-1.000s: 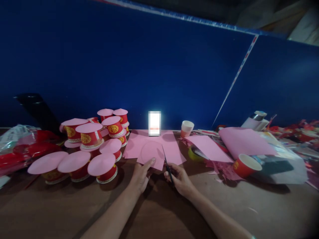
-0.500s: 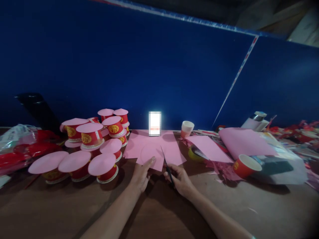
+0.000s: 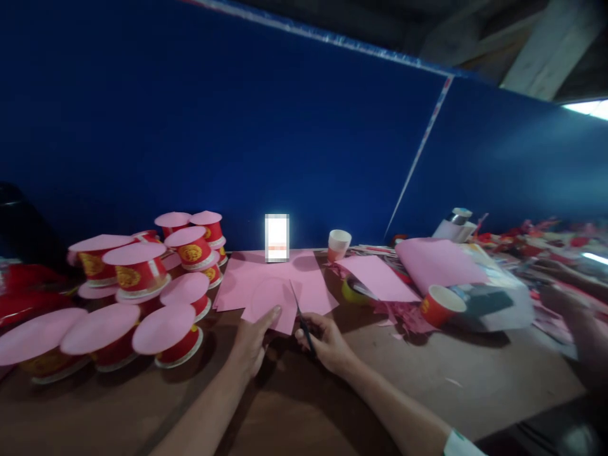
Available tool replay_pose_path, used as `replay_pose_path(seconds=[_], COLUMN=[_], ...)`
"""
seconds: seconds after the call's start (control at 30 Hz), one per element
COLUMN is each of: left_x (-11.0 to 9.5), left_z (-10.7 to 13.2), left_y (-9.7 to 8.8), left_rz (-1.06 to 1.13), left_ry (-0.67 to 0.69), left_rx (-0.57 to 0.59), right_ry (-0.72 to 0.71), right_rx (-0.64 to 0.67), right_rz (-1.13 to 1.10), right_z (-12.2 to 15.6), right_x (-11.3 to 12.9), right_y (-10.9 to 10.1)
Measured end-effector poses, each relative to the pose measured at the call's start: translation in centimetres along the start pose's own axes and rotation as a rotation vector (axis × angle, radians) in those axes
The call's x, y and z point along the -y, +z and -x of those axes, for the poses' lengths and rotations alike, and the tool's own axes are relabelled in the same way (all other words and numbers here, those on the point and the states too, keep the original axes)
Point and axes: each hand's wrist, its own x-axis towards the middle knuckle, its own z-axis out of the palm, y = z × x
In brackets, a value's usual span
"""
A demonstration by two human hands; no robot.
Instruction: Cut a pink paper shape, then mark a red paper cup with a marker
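Observation:
My left hand point(image 3: 254, 342) pinches the near edge of a pink paper sheet point(image 3: 284, 321), thumb on top. A faint circle outline shows on that sheet. In my right hand point(image 3: 325, 342) is a pair of dark scissors point(image 3: 304, 325), closed around its handles. The blades point away from me, along the sheet's right side; whether they touch the paper I cannot tell. Beneath and beyond lie more pink sheets point(image 3: 311, 269) on the brown table point(image 3: 285, 405). To the left stand several red paper cups point(image 3: 192, 253) topped with pink paper discs point(image 3: 164, 327).
A white cup point(image 3: 339, 244) stands behind on the right. Nearer are a red cup point(image 3: 441, 305) on its side, pink paper scraps point(image 3: 406, 318) and a curled pink sheet point(image 3: 439, 263). At the far right another person's hand point(image 3: 565, 304) is over the clutter. A blue partition point(image 3: 237, 126) closes the back.
The view has turned to the right, so things sit further left and another person's arm has come into sight. Both my hands keep their hold on the sheet and the scissors.

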Motion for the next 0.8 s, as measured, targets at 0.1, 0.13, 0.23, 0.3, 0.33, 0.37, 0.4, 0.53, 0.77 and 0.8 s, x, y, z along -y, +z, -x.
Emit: replay_pose_path(seconds=[0.1, 0.13, 0.23, 0.3, 0.33, 0.37, 0.4, 0.53, 0.77, 0.8], left_x=[-0.05, -0.04, 0.04, 0.13, 0.17, 0.20, 0.23, 0.24, 0.14, 0.12], left_z=[-0.10, -0.13, -0.15, -0.14, -0.13, -0.14, -0.14, -0.12, 0.09, 0.12], left_y=[0.12, 0.15, 0.16, 0.10, 0.07, 0.03, -0.01, -0.07, 0.15, 0.20], left_rz=[-0.042, -0.050, -0.054, -0.053, -0.055, -0.046, -0.035, -0.050, -0.038, -0.040], left_ry=[-0.008, -0.007, 0.002, -0.005, -0.011, -0.013, -0.007, 0.022, 0.014, 0.019], left_rx=[-0.033, -0.040, -0.045, -0.055, -0.051, -0.041, -0.023, -0.016, -0.028, -0.025], right_ry=[0.001, 0.002, -0.005, -0.013, -0.017, -0.024, -0.036, -0.070, -0.057, -0.057], right_rx=[-0.023, -0.028, -0.027, -0.021, -0.018, -0.012, -0.008, 0.010, 0.005, 0.005], right_rz=[0.000, 0.001, 0.007, 0.007, 0.008, 0.009, 0.012, 0.024, 0.029, 0.027], right_z=[-0.02, -0.03, -0.01, 0.02, 0.03, 0.04, 0.04, 0.05, 0.08, 0.07], right_x=[0.40, 0.46, 0.39, 0.25, 0.17, 0.11, 0.07, 0.03, -0.16, -0.19], right_y=[0.14, 0.16, 0.15, 0.08, 0.04, -0.02, -0.07, -0.26, -0.39, -0.42])
